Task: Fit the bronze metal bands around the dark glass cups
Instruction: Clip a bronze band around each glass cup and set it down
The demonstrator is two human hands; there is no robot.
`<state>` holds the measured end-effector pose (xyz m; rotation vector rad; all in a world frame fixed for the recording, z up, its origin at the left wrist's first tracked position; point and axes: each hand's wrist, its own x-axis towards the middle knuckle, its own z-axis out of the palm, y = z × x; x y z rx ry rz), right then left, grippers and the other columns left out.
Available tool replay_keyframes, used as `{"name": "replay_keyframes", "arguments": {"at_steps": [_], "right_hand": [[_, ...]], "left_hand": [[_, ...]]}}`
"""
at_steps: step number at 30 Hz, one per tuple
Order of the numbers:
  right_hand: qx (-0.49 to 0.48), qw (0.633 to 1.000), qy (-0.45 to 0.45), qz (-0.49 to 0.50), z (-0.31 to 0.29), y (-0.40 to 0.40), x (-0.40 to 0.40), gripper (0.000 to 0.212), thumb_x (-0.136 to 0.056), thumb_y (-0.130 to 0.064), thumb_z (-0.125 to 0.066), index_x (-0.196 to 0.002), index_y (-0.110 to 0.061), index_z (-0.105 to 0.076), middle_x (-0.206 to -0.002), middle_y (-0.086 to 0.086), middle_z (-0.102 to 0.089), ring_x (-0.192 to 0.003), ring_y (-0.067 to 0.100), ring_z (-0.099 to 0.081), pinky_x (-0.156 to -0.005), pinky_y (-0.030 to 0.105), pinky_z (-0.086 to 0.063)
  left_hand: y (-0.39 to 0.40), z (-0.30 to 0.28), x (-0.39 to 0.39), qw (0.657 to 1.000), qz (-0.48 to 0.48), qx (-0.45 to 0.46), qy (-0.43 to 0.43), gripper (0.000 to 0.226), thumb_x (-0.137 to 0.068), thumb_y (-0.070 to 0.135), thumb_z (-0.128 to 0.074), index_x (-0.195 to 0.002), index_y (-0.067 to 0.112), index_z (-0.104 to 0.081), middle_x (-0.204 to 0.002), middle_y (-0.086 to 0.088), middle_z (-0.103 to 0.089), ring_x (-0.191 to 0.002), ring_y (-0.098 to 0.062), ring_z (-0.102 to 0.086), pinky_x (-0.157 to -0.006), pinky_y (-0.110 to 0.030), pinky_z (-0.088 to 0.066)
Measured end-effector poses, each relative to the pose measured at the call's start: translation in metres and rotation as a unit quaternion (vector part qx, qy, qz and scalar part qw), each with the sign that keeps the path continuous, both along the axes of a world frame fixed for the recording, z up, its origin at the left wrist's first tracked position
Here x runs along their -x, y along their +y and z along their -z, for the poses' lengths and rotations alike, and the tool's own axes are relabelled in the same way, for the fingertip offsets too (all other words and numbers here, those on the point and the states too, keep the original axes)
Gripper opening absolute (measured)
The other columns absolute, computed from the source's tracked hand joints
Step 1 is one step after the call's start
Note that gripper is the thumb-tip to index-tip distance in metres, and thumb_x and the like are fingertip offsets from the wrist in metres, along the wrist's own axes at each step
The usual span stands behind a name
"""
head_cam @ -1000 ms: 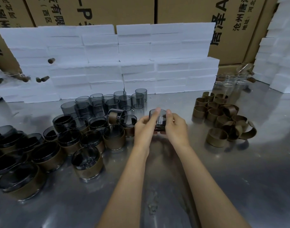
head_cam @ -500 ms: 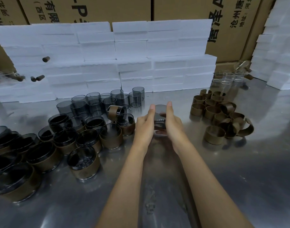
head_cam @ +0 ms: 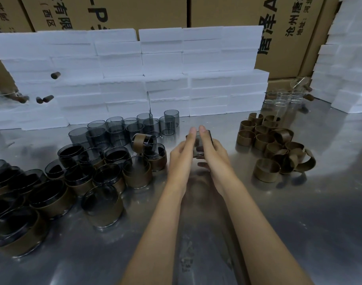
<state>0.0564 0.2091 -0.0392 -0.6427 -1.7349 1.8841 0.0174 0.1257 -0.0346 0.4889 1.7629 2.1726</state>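
Steel table, wide and reflective; white foam blocks stacked along its far edge, cartons behind. Left half of the table: a crowd of banded cups running from the near-left corner inward, one banded cup tipped on its side atop the others. Behind them, toward the far edge, bare dark glass cups stand upright in a cluster. Right of centre: loose bronze bands in a heap, some standing as rings, some sprung open. Mid-table, lifted off the surface, both hands meet around one dark cup. Left hand presses its straight fingers flat against the cup's left side; right hand cups the other side, fingers wrapped under and round it. Whether a band is already on this cup cannot be told; the palms hide it. Judgement: seating stage. Best done by squeezing evenly from both sides, keeping the cup level, sliding rather than forcing, since thin glass may crack under a skewed band.
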Motion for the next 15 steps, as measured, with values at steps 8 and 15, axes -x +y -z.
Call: {"name": "replay_keyframes", "arguments": {"at_steps": [8, 15], "right_hand": [[-0.062, 0.997, 0.007, 0.042, 0.0, -0.002, 0.003, 0.058, -0.102, -0.065, -0.038, -0.097, -0.02, -0.075, -0.091, 0.005, -0.078, -0.081, 0.017, -0.076, -0.072, 0.037, -0.062], [-0.121, 0.986, 0.029, 0.114, 0.006, 0.001, 0.004, 0.034, -0.109, -0.029, -0.045, -0.083, -0.032, -0.066, -0.087, -0.001, -0.072, -0.088, 0.024, -0.071, -0.088, 0.052, -0.059]], "left_hand": [[0.002, 0.0, 0.001, 1.0, -0.022, 0.011, -0.012, 0.042, -0.097, 0.056, -0.059, -0.103, 0.018, -0.075, -0.097, 0.001, -0.076, -0.089, -0.011, -0.07, -0.082, -0.028, -0.053], [0.001, 0.003, 0.012, 0.994, -0.092, -0.032, -0.053, 0.028, -0.104, 0.032, -0.058, -0.111, 0.007, -0.069, -0.105, -0.01, -0.072, -0.092, -0.018, -0.065, -0.068, -0.023, -0.052]]}}
